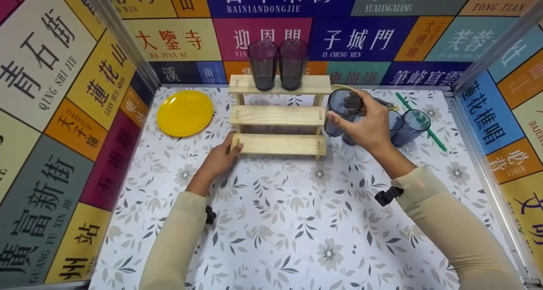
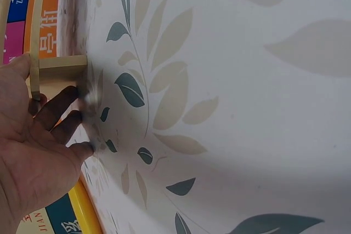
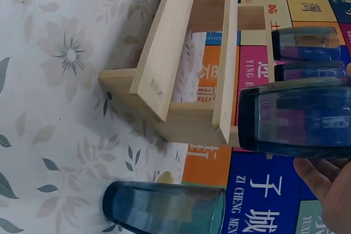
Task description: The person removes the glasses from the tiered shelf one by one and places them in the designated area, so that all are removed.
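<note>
A three-tier wooden rack stands in the middle, with two dark tinted glasses side by side on its top tier. My left hand holds the left end of the lowest tier, thumb on top and the other fingers around the end. At the rack's right side my right hand grips a blue-tinted glass, upright and raised off the table near the middle tier's level. More blue glasses stand on the table behind and beside that hand, partly hidden by it. One standing glass shows below the held glass in the right wrist view.
A yellow plate lies left of the rack. On the far right a green stick lies behind the glasses. Printed panels wall the table at the back and both sides. A floral cover spreads over the table.
</note>
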Available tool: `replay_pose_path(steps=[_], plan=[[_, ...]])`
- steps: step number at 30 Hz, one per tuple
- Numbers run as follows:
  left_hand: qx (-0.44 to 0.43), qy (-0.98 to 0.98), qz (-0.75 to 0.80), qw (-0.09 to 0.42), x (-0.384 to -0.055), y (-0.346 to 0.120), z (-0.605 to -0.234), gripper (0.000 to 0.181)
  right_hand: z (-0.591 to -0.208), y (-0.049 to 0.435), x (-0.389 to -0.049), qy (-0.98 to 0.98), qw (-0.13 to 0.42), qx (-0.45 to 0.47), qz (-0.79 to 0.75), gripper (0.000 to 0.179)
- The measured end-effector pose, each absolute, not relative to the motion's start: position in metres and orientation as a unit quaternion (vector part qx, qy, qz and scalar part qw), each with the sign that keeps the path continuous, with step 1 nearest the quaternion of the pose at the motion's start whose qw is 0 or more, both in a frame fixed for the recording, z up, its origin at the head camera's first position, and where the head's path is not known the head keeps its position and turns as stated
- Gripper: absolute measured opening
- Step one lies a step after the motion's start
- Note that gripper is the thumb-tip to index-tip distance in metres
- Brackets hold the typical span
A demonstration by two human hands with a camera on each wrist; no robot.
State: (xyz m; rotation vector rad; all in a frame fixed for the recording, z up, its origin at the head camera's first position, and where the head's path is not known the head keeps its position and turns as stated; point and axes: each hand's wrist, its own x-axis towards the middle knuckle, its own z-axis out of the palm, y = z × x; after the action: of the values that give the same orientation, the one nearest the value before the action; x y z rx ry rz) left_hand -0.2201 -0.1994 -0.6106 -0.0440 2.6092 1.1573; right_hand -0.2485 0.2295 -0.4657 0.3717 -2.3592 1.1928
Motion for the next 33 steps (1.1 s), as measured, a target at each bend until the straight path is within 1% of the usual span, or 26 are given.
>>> replay_pose_path(steps=[8, 16, 21, 28, 33], plan=[[-0.015, 0.906, 0.398, 0.146, -0.221, -0.199, -0.610, 0.084, -0.476, 0.243, -0.242, -0.867, 0.234, 0.117, 0.423, 0.079], [-0.022, 0.905, 0.399, 0.148, -0.220, -0.198, -0.610, 0.082, -0.492, 0.256, -0.232, -0.885, 0.212, 0.097, 0.403, 0.082], [-0.022, 0.905, 0.399, 0.146, -0.221, -0.199, -0.611, 0.083, -0.501, 0.262, -0.226, -0.892, 0.199, 0.088, 0.397, 0.080], [-0.020, 0.906, 0.398, 0.146, -0.221, -0.199, -0.611, 0.083, -0.517, 0.270, -0.218, -0.896, 0.199, 0.081, 0.390, 0.081], [-0.015, 0.902, 0.407, 0.145, -0.219, -0.199, -0.608, 0.083, -0.528, 0.275, -0.212, -0.900, 0.187, 0.063, 0.389, 0.083]])
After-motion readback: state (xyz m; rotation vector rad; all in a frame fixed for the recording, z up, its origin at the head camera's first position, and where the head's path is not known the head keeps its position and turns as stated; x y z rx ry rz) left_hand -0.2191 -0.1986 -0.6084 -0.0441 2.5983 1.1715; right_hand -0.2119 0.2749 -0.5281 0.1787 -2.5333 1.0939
